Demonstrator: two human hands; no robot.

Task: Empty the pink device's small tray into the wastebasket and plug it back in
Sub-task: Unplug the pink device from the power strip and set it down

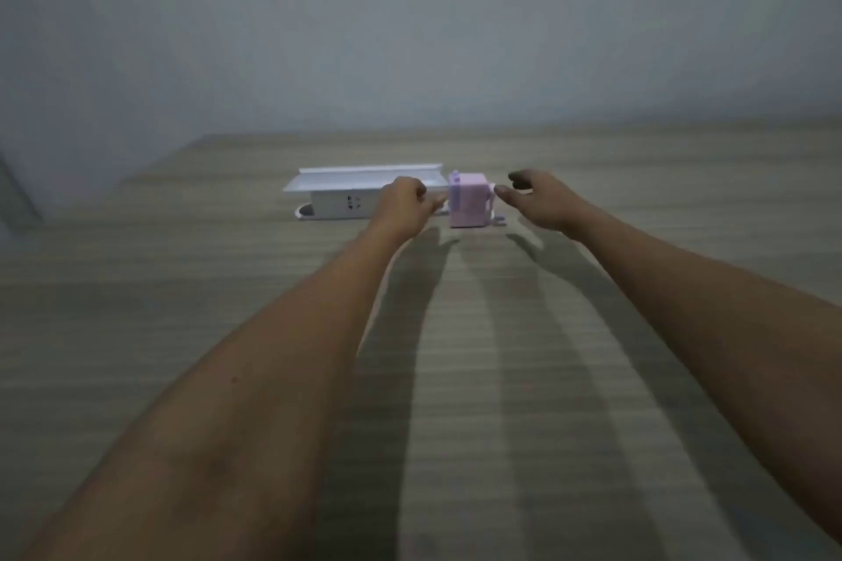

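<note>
A small pink box-shaped device [469,200] with a purple part on its top left and a small handle low on its right stands on the wooden table, far from me. My left hand [405,207] reaches in from the left, fingers loosely curled, fingertips at or near the device's left side; contact is unclear in the blur. My right hand [537,203] hovers just right of the device, thumb and fingers spread apart, holding nothing. No wastebasket is in view, and the small tray cannot be made out.
A white power strip box [346,198] with a flat white lid on top lies just left of the device, partly behind my left hand. The wooden table [455,378] stretches toward me. A plain grey wall stands behind.
</note>
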